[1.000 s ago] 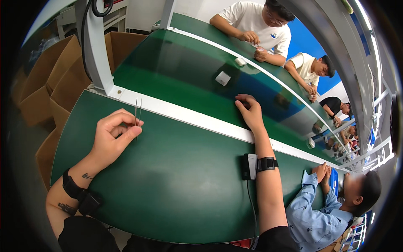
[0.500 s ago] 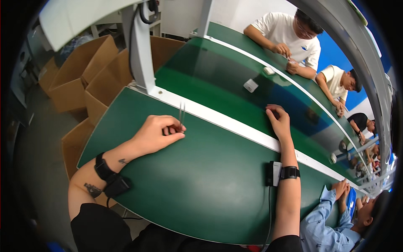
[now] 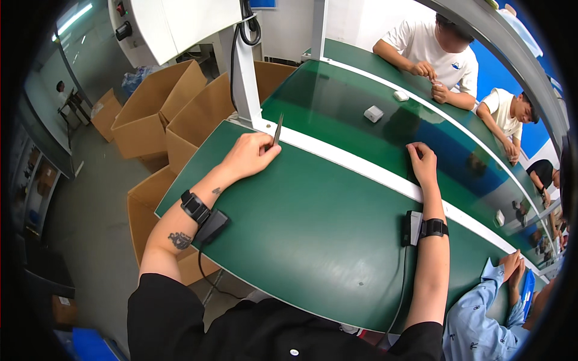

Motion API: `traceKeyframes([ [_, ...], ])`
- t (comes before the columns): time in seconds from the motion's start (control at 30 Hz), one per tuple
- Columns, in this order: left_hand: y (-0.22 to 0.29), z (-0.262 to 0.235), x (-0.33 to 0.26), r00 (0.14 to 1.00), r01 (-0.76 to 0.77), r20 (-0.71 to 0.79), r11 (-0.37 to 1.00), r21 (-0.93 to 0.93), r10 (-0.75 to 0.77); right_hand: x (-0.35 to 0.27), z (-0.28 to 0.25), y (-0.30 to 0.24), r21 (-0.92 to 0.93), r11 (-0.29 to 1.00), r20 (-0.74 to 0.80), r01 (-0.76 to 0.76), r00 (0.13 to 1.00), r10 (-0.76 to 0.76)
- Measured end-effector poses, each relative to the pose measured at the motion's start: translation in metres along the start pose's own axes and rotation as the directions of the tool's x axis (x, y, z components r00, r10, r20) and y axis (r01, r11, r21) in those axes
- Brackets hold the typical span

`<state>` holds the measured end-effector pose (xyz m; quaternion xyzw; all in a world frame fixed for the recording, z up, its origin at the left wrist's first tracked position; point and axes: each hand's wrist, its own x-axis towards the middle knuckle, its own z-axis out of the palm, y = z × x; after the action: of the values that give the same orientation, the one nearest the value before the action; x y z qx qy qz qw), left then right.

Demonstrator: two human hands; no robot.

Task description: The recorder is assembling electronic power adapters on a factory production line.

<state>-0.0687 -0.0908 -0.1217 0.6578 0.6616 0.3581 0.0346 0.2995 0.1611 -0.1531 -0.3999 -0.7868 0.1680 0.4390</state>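
Note:
My left hand (image 3: 250, 155) is closed around a pair of slim metal tweezers (image 3: 279, 129), their tips pointing up and away above the far edge of the green worktop (image 3: 289, 228). Over the green conveyor belt (image 3: 337, 129), beyond the white rail, my right hand (image 3: 424, 163) has its fingers loosely bent, with nothing visible in them. A small white case (image 3: 373, 114) lies on the belt, ahead and to the left of that hand. Another white case (image 3: 401, 95) sits farther off near the far rail.
Open cardboard boxes (image 3: 150, 120) stand left of the worktop, beside a grey post (image 3: 245, 78). Co-workers sit across the belt, and a person in a blue sleeve (image 3: 481, 313) is close on my right. A third white case (image 3: 500, 218) lies farther right. Cables hang from both wrist devices.
The view has shifted, bringing more of the left floor into sight. My left hand still grips the tweezers, and my right hand remains over the belt with its fingers slightly more gathered.

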Motion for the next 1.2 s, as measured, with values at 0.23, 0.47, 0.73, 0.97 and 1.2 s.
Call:
traceKeyframes([
  [0.23,-0.024,-0.027,-0.003,0.979,0.201,-0.03,0.944,0.262,-0.2,-0.006,0.002,-0.013,-0.004,1.0,0.077,0.028,0.997,-0.027],
  [0.47,-0.024,-0.024,-0.009,0.98,0.2,-0.045,0.929,0.311,-0.196,-0.008,0.002,-0.014,-0.015,0.999,0.106,0.032,0.994,-0.03],
  [0.73,-0.031,-0.017,-0.007,0.986,0.149,-0.123,0.931,0.333,-0.114,-0.006,0.003,-0.018,-0.004,1.0,0.134,0.028,0.991,-0.028],
  [0.97,-0.031,-0.019,-0.005,0.977,0.154,-0.191,0.934,0.322,-0.095,-0.006,0.006,-0.022,0.008,1.0,0.16,0.024,0.987,-0.025],
  [1.2,-0.031,-0.016,-0.006,0.976,0.177,-0.179,0.938,0.297,-0.127,-0.005,0.005,-0.018,-0.012,0.998,0.123,0.067,0.99,-0.065],
])
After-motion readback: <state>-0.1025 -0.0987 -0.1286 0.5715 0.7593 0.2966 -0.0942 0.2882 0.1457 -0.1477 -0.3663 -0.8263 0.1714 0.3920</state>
